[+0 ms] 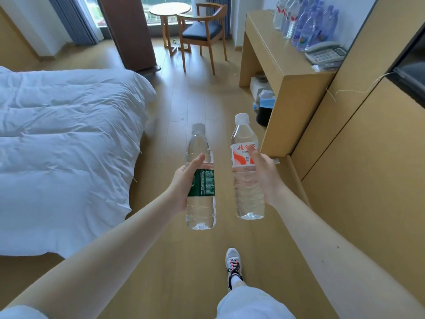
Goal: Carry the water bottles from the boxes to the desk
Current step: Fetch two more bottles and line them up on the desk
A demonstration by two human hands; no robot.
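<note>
Two bottles are in hand, one to each grip, both upright and capped. The left grip (184,183) is clamped on the green-labelled bottle (201,212) at its label band, thumb lying up across the front and fingers hidden behind. The right grip (264,171) is closed round the red-labelled bottle (247,194) at about the same height, thumb pressed on the label. The bottles hang side by side over the floor (184,100), near each other but not touching. Both look full, so I judge them fairly heavy for their size. Their thin clear walls would give under a hard squeeze, and the smooth labels could slip. The mid-body hold seems the right place, firm rather than tight. The worktop (264,42) stands ahead on the right, well apart from the hands. A cluster of bottles (305,26) already stands at its far end, with a telephone (325,52) just beside them. The nearer stretch of its top looks free for setting these down. A bed (57,134) lies to the left. No boxes are in view.
</note>
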